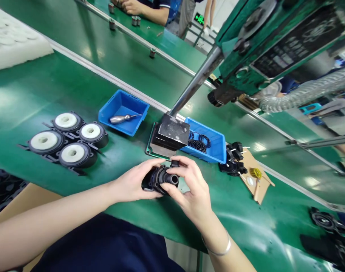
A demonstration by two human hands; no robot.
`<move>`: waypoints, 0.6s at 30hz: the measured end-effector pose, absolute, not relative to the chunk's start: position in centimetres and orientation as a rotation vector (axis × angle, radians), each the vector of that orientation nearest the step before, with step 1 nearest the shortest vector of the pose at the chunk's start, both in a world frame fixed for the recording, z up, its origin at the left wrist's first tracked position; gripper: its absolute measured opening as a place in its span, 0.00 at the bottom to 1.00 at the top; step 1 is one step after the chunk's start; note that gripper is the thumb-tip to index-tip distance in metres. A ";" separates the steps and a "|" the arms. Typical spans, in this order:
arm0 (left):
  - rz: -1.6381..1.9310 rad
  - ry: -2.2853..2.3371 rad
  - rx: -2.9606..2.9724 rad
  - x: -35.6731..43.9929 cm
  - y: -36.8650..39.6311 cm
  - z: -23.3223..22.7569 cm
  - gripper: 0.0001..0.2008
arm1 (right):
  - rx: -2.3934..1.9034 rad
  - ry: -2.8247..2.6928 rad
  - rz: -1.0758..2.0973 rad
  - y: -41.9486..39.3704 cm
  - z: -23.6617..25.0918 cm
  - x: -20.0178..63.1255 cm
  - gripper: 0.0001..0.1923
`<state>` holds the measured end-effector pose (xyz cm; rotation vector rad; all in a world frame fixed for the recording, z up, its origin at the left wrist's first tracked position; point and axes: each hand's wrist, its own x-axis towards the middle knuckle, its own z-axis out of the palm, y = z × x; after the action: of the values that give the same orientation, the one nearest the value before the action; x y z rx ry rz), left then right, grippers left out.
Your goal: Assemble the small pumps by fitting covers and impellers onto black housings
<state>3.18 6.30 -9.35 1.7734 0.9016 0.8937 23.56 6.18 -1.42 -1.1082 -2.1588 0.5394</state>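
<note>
Both our left hand [132,181] and right hand [195,186] clasp a black housing [158,179], likely light, stiff and best gripped around its body.

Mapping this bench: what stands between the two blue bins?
The head view shows a dark block and flat base plate between the left bin and right bin.

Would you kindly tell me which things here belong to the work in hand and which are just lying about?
Belongs to the work:
black ridged part, held between the left hand and right hand

Seemingly lying about:
metal tool in the left blue bin
black rings in the right blue bin
four white-topped black parts
yellow item on cardboard
</note>
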 end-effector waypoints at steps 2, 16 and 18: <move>0.905 0.912 1.802 3.1 6.4 -9.4 0.41 | -1.118 -2.180 0.521 6.0 -1.4 23.5 0.15; 0.937 0.888 1.827 3.2 6.5 -9.3 0.39 | -1.158 -2.213 0.640 6.4 -0.8 23.1 0.14; 0.945 0.874 1.828 3.2 6.5 -9.2 0.38 | -1.147 -2.207 0.654 6.3 -0.9 23.1 0.14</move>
<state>3.20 6.51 -9.24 1.8276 0.8745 0.9451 23.08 6.32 -0.91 -1.1472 -2.2075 0.6537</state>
